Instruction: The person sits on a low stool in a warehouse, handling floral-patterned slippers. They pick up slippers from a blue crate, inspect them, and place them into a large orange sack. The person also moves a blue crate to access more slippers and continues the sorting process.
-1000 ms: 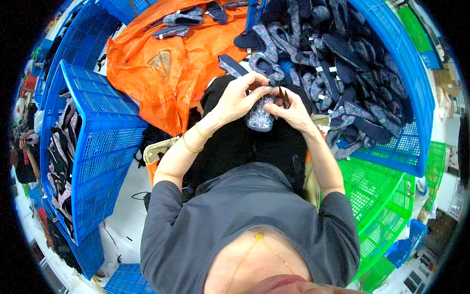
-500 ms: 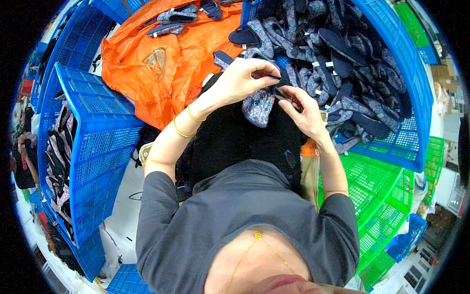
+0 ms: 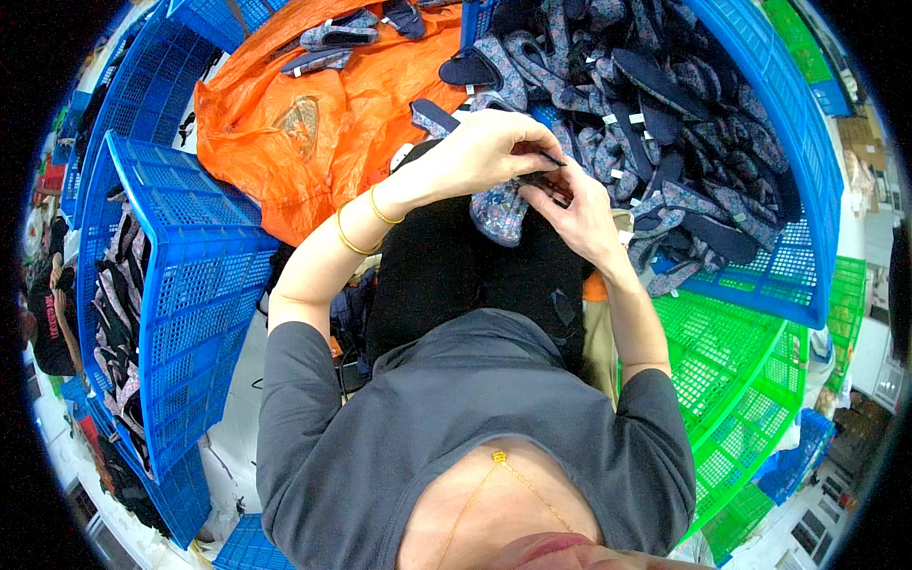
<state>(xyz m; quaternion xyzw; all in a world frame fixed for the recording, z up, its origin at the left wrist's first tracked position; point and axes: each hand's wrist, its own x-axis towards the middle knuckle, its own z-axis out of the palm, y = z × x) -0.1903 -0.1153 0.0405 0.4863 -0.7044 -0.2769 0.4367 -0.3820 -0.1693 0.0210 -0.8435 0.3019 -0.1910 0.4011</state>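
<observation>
Above my lap, a floral blue slipper (image 3: pixel 499 217) hangs toe-down from my hands. My left hand (image 3: pixel 494 150) is closed, its thumb and fingers pinching the slipper's dark edge. My right hand (image 3: pixel 578 214) touches the same edge from the right, with its fingers curled. Something small and dark shows in the right fingers, too hidden to name. Just beyond my hands, more of these slippers (image 3: pixel 655 81) fill a large blue crate (image 3: pixel 793 228). A dark-soled slipper (image 3: pixel 434 117) lies beside the left wrist.
An orange plastic sheet (image 3: pixel 252 142) with several slippers on it spreads at the far left. To the left stands a blue crate (image 3: pixel 204 285), with floral pieces (image 3: pixel 119 323) behind its wall. Green crates (image 3: pixel 712 356) stand at the right. Another person's arm (image 3: pixel 65 309) shows at the far left edge.
My left hand has shifted slightly right with the slipper's edge. My right hand has closed in, so the fingers of both hands now meet. The slipper stays above my lap.
</observation>
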